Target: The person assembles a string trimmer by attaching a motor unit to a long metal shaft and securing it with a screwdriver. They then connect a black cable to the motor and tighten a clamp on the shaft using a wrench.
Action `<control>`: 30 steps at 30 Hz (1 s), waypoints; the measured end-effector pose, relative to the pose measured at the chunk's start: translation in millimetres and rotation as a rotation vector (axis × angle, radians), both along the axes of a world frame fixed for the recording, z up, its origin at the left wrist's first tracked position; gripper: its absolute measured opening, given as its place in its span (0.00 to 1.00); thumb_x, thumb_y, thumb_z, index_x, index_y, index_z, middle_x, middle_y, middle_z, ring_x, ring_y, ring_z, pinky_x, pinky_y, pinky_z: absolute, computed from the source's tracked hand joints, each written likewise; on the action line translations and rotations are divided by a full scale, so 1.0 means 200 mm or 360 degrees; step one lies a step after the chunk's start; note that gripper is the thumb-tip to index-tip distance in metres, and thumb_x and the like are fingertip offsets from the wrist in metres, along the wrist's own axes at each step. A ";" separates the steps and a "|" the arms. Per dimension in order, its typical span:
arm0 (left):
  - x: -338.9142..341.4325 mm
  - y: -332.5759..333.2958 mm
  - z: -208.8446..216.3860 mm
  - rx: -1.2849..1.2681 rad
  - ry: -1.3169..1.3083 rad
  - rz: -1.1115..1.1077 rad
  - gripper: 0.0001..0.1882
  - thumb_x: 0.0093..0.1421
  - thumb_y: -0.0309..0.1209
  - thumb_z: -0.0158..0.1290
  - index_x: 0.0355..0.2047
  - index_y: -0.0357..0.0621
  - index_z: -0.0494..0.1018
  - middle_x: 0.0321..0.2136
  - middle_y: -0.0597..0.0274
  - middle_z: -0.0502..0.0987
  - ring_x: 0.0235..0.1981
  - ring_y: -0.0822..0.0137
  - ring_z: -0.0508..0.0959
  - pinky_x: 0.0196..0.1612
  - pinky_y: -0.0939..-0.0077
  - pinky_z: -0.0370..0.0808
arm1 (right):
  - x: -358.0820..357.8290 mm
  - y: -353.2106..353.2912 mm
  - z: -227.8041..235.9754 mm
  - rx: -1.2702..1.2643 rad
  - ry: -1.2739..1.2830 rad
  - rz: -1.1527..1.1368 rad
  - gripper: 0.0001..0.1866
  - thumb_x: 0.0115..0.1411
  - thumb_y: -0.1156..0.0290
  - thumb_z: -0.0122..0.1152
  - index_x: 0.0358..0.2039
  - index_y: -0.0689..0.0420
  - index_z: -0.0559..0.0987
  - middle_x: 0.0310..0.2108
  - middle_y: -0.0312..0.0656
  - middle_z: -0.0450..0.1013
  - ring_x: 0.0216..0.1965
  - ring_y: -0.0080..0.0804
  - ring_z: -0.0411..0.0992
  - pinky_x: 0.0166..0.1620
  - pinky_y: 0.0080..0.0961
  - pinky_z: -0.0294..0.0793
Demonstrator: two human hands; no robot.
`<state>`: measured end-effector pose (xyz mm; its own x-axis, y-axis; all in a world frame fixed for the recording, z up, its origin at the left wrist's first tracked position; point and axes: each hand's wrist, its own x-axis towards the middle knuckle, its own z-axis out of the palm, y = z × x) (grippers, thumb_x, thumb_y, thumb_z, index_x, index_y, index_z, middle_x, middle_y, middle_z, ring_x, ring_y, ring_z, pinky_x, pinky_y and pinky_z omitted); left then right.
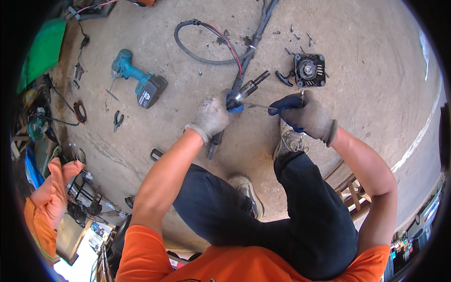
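1. The left hand [213, 113] has its grip wrapped around a dark metal tube [249, 88], up off the floor [164, 122] and out in front of the person.
2. The right hand [307, 115] has its grip pinched on a thin metal rod [262, 106].
3. The tube is to the left of the right hand's grip. Its long side slants up and to the right, away from the person. The rod lies nearly sideways, with its tip pointing left at the tube. The tip is very near the tube, but I cannot tell if they touch. The left hand is nearer, since it holds the tube.
4. One long dark pole [260, 33] runs from the top down to the left hand. I cannot tell if the tube is joined to it.
5. I count one tube, one rod, two gloved hands and two shoes.
6. On the floor there is one blue drill [136, 75] and one pair of pliers [118, 121] to the left.
7. Near the right hand is one black square part [307, 70], with one pull handle [285, 78] beside it.
8. At least five small screws [309, 36] lie past that part.
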<state>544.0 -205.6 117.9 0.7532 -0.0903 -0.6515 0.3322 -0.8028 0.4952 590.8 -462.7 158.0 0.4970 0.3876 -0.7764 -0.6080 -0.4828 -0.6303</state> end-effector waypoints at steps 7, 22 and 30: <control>0.00 0.00 0.02 -0.0016 0.0070 -0.0075 0.26 0.54 0.43 0.63 0.47 0.39 0.73 0.35 0.44 0.80 0.39 0.49 0.82 0.43 0.58 0.76 | 0.05 -0.04 -0.09 0.0121 -0.0207 0.0199 0.10 0.52 0.69 0.67 0.33 0.62 0.85 0.30 0.38 0.81 0.27 0.19 0.76 0.32 0.21 0.77; -0.05 0.01 0.05 -0.0019 0.0169 -0.0060 0.27 0.53 0.40 0.64 0.47 0.35 0.73 0.29 0.45 0.80 0.34 0.54 0.82 0.40 0.61 0.77 | 0.14 0.00 -0.20 0.0133 -0.0412 0.0520 0.13 0.52 0.70 0.67 0.38 0.61 0.83 0.25 0.39 0.79 0.23 0.24 0.74 0.30 0.22 0.76; -0.08 0.05 0.08 0.0061 0.0017 -0.0054 0.25 0.53 0.40 0.62 0.46 0.35 0.73 0.32 0.44 0.80 0.37 0.49 0.82 0.40 0.60 0.77 | 0.05 0.03 -0.26 0.0461 0.0775 -0.0088 0.11 0.59 0.72 0.60 0.39 0.65 0.83 0.13 0.31 0.65 0.12 0.15 0.58 0.14 0.15 0.57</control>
